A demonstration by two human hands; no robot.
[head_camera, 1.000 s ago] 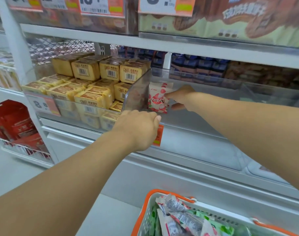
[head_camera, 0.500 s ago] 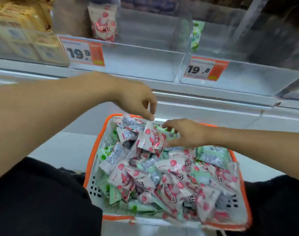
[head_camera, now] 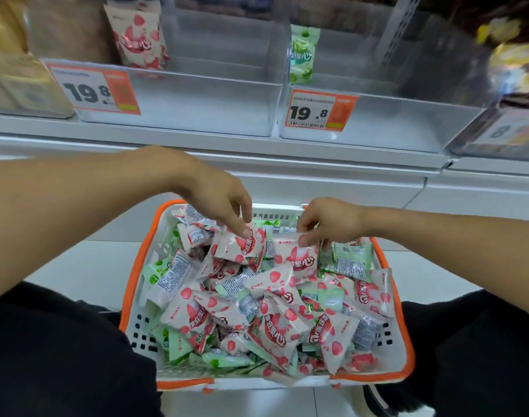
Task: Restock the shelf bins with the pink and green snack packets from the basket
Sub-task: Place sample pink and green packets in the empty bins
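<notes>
Basically mid-grab: left hand [head_camera: 224, 203] and right hand [head_camera: 329, 219] each pinching a pink packet [head_camera: 240, 246] atop the basket [head_camera: 138, 311] pile, next up lifting both into the pink bin [head_camera: 197, 103].

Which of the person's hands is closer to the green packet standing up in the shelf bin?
The right hand. It is below the green packet, slightly to its right, over the basket. The left hand is further left, under the neighbouring bin.

My left hand [head_camera: 224, 203] reaches in from the frame's left, fingers curled downward, pinching; my right hand [head_camera: 329, 221] enters from the right, fingertips pinched together.
</notes>
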